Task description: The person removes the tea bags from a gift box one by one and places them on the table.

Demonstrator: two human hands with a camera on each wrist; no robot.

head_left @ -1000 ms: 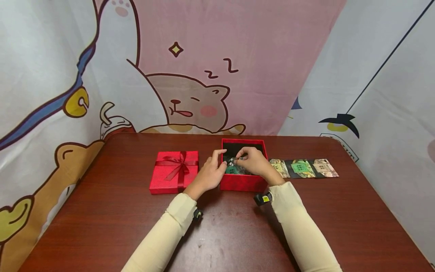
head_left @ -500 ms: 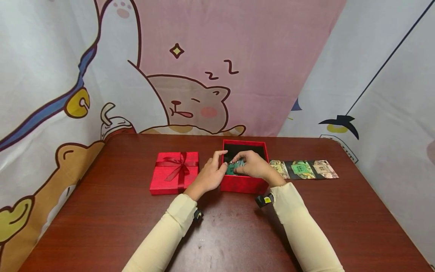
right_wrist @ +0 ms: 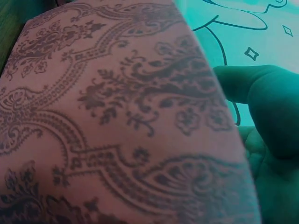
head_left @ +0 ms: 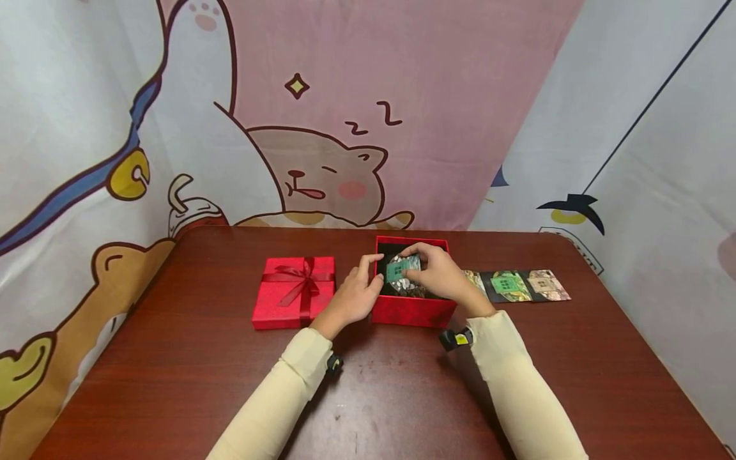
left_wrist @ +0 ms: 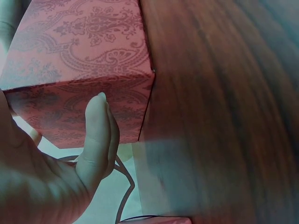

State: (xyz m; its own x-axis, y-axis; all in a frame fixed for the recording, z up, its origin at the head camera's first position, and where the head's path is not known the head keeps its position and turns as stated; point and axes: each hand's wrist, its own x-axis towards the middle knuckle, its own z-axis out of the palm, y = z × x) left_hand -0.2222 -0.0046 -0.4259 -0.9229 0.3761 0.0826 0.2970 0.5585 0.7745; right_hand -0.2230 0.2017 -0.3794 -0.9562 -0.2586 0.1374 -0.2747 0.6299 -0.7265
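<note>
My right hand (head_left: 439,271) pinches a flat printed packet with a green label (head_left: 395,271) between thumb and fingers. The packet is tilted up within the open red gift box (head_left: 411,313), whose inside is black. More printed pieces lie beneath it, partly hidden by the hand. On the box's left side, my left hand (head_left: 356,294) rests with thumb and index tips at the rim. The left wrist view shows extended fingers (left_wrist: 98,128) against the patterned box wall (left_wrist: 88,42). In the right wrist view, the box wall (right_wrist: 140,93) hides most of my right hand (right_wrist: 266,107).
A red lid with a ribbon bow (head_left: 294,292) lies left of the box. Right of the box, several flat printed packets (head_left: 508,285) lie in a row on the brown table (head_left: 368,396). A cartoon-printed cloth (head_left: 460,96) hangs behind.
My right hand lifts the green-labelled packet from lower in the box and shifts slightly right; the packet now shows more of its face. My left hand stays at the box's left rim.
</note>
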